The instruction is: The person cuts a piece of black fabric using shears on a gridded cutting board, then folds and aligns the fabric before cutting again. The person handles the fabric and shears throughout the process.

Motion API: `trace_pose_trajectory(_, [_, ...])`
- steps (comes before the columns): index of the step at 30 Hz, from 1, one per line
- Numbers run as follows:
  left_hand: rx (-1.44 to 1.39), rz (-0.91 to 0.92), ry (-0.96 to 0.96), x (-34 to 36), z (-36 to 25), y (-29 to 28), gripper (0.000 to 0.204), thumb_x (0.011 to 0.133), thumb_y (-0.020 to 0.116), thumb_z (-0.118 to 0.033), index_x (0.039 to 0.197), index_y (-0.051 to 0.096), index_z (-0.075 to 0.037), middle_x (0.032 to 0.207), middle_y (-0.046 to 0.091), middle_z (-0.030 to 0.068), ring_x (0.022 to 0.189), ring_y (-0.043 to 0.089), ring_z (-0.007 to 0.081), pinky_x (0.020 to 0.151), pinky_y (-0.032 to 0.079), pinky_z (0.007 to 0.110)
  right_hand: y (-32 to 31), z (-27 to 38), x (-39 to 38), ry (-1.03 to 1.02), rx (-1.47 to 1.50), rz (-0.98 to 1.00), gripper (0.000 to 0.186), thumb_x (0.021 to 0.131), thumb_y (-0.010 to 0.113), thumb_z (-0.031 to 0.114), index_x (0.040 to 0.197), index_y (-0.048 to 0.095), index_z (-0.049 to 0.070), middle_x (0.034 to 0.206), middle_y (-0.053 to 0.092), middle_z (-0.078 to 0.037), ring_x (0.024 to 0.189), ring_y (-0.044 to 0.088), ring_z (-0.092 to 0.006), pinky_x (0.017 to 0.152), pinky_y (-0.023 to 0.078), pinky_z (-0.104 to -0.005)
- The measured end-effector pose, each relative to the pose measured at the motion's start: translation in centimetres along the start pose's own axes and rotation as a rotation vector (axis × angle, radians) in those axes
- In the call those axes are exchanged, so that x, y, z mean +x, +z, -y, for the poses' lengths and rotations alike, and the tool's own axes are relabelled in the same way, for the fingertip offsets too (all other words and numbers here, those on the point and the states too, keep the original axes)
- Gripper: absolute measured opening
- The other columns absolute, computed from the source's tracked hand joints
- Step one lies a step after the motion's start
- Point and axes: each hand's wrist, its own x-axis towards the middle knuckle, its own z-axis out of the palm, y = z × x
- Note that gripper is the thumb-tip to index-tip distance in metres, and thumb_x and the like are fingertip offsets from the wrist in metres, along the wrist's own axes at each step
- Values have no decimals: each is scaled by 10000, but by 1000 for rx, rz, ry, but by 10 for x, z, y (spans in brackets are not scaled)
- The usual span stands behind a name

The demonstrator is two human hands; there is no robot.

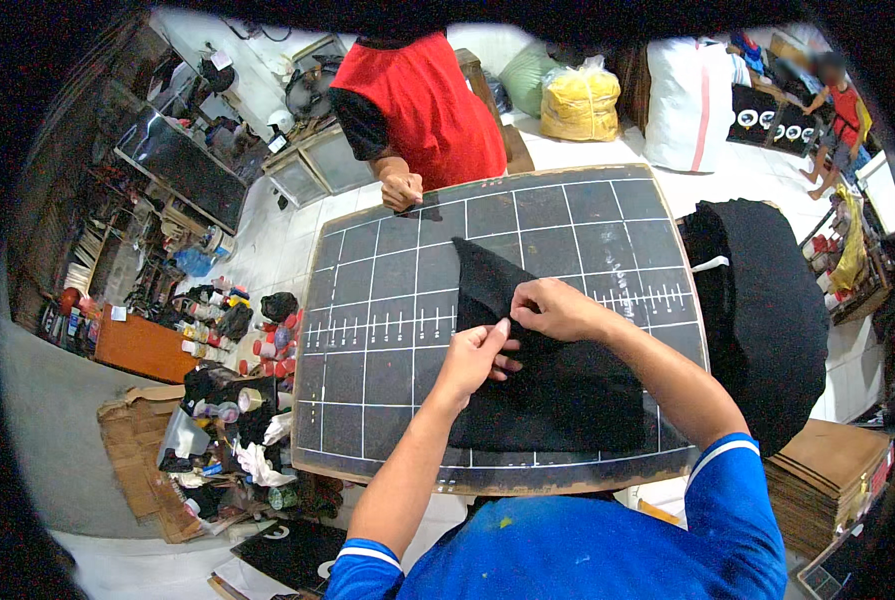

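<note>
A piece of black cloth lies on a dark table marked with white grid lines. One corner of the cloth points toward the far side, and part of it looks folded or lifted near my fingers. My left hand pinches the cloth near the middle of the table. Right beside it, my right hand also grips the cloth, thumb and fingertips together. The two sets of fingertips almost meet, and the exact spot they hold is partly hidden by the fingers.
Across the table a person in a red top rests a closed hand at its far edge. A large black fabric bundle stands at the right. Cardboard is stacked at the lower right, and mixed clutter sits left.
</note>
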Motion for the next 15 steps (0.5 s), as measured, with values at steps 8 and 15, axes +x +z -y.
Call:
trace_pose_trajectory(8, [-293,93,307,-37,-18,-10,210,1037,773,-266,1022,659,-90,815,700,-11,688,688,92,578,482,218,-5,77,-38,4,115,-234,250,1006,689,222,1026,703,-27,873,728,-196,832,704,-253,770,552,-421])
trace_pose_trajectory(15, [-203,252,303,-73,-36,-26,285,1090,688,-354,1079,677,-69,775,639,-19,636,612,63,538,437,203,6,137,-62,-67,-32,-295,242,1032,669,212,1002,674,-27,832,681,-138,797,606,-167,743,516,-380])
